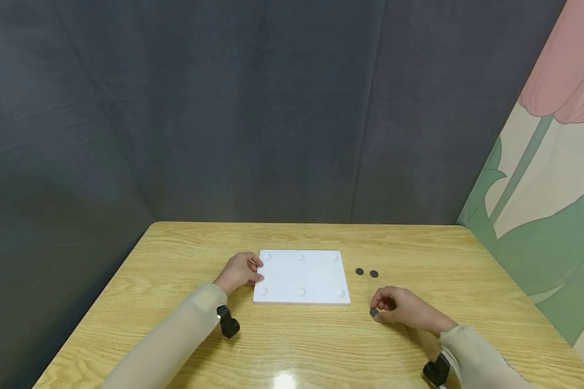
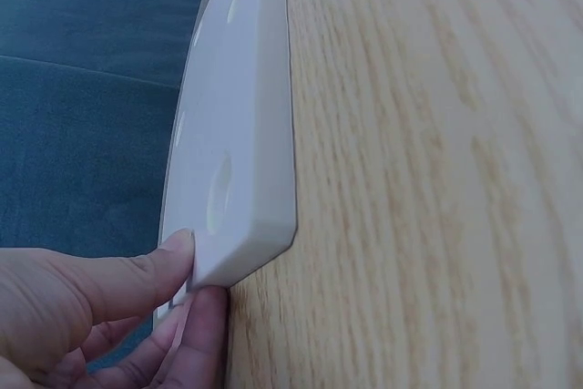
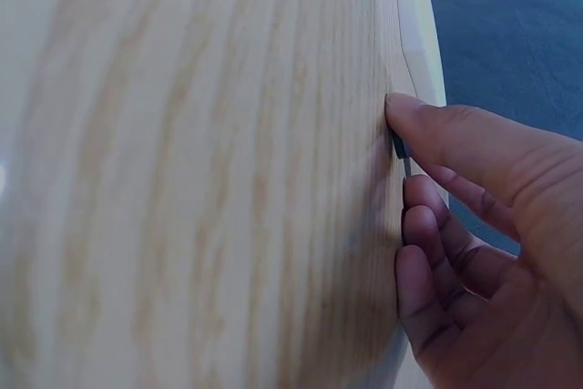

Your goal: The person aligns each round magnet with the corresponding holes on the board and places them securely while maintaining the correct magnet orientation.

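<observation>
A flat white board [image 1: 302, 275] with several shallow round recesses lies on the table. My left hand [image 1: 240, 270] grips its left edge; in the left wrist view the thumb is on top and the curled fingers are against the side. To the right of the board's near corner, my right hand [image 1: 403, 308] pinches a small black disc [image 1: 373, 312] at the tabletop. In the right wrist view, the thumb mostly hides this disc [image 3: 399, 146], leaving a thin dark edge visible. Two more black discs, a left one [image 1: 359, 272] and a right one [image 1: 374, 274], lie farther back.
The wooden table [image 1: 282, 346] has rounded far corners. A dark cloth [image 1: 272, 108] hangs behind it and along the left. At the right stands a panel [image 1: 555, 216] with a pink and green flower pattern. Each wrist carries a small black camera.
</observation>
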`<state>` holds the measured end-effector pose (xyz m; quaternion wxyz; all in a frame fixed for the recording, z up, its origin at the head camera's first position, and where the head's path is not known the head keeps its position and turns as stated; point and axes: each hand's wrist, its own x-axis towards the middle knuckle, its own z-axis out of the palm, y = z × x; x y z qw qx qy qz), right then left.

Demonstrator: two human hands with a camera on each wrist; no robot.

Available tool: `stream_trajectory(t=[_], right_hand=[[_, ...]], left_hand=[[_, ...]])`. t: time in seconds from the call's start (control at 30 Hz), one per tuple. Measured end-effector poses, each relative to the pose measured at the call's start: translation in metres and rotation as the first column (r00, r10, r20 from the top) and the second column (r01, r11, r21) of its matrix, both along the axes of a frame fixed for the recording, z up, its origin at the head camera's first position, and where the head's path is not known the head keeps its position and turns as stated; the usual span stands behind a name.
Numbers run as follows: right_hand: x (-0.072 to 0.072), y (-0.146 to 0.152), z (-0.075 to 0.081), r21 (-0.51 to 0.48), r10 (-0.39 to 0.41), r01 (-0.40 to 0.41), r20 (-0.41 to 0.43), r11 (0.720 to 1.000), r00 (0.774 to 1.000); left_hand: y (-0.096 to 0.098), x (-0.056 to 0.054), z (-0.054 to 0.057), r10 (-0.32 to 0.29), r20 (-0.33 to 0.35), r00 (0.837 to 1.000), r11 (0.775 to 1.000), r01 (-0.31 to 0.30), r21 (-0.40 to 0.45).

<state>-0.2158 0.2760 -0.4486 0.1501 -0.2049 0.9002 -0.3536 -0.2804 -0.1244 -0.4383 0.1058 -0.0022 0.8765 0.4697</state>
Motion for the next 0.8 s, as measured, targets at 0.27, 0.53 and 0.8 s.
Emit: stream_trajectory(t=[0.27, 0.53, 0.8], right_hand=[[0.0, 0.0003, 0.0007, -0.002, 0.012, -0.012, -0.011, 1.0, 1.0], [0.0009, -0.0013, 0.0027, 0.006, 0.003, -0.003, -0.005, 1.0, 1.0], [0.0017, -0.0024, 0.0039, 0.026, 0.012, -0.011, -0.032, 1.0, 0.999]], left_hand=[[-0.0001, -0.0013, -0.0013, 0.006, 0.007, 1.0, 1.0, -0.006, -0.003], [0.0002, -0.0016, -0.001, 0.008, 0.007, 1.0, 1.0, -0.008, -0.007], [0.0004, -0.0011, -0.0002, 0.004, 0.007, 1.0, 1.0, -0.004, -0.002]])
